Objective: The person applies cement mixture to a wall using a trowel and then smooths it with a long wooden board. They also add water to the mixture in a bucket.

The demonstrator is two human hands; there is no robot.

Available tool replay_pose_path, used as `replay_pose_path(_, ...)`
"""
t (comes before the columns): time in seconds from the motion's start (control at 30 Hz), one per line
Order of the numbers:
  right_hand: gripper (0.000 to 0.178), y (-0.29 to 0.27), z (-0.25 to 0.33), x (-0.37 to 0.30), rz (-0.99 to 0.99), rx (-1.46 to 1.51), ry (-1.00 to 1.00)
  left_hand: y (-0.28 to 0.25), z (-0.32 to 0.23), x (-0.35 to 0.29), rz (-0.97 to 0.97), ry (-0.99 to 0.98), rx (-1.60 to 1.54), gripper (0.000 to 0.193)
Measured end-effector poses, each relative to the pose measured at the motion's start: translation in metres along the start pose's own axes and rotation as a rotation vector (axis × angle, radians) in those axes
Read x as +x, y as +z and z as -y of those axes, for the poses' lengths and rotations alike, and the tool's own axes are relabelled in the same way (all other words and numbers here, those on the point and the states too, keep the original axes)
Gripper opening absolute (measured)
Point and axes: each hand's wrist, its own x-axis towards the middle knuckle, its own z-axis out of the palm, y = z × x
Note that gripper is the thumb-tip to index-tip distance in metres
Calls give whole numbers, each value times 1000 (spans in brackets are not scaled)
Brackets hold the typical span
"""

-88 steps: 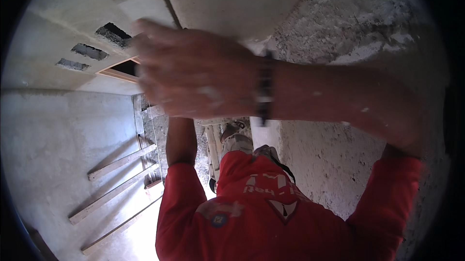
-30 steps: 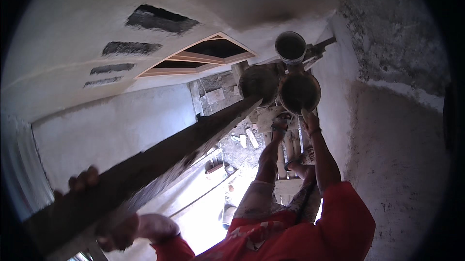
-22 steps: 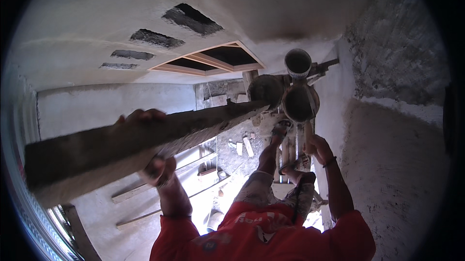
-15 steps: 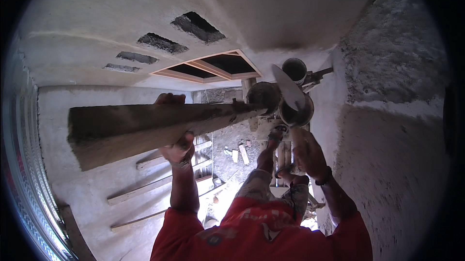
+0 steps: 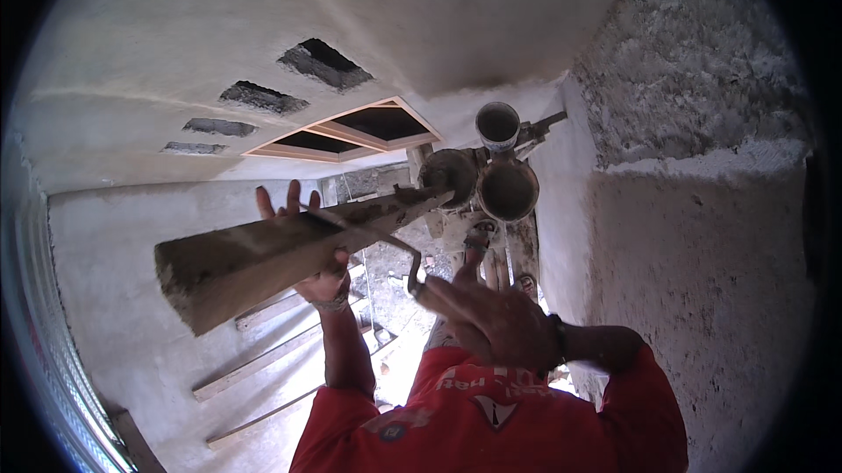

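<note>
bare plastered room; left hand (image 5: 320, 273) grips wooden plank (image 5: 281, 255), right hand (image 5: 491, 319) open beside it.

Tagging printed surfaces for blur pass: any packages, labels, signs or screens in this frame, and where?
No packages, signs or screens.
Shirt print: white lettering and a pointed white emblem on the red shirt, bottom centre, just below the right hand.
Shirt patch: small dark round badge with pale marks, on the red shirt below the left hand, which grips the wooden plank.
</note>
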Motion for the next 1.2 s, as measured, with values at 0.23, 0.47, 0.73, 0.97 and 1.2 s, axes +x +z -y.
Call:
replay_pose_path(0.23, 55, 49, -130, 33, 29, -226, 66, -30, 7, -1, 19, 157, -95, 90)
replay_pose_path(0.47, 58, 99, -254, 78, 332, -286, 367, -53, -3, 19, -59, 167, -168, 90)
replay_pose_path(0.73, 36, 170, -497, 90, 364, -604, 456, -68, -53, 52, 172, 125, -226, 88)
replay_pose_path(0.97, 46, 62, -285, 92, -171, -14, 202, -72, -49, 49, 133, 74, -262, 86)
replay_pose_path(1.2, 52, 26, -130, 65, 74, 99, 13, -41, -51, 55, 56, 94, -205, 90)
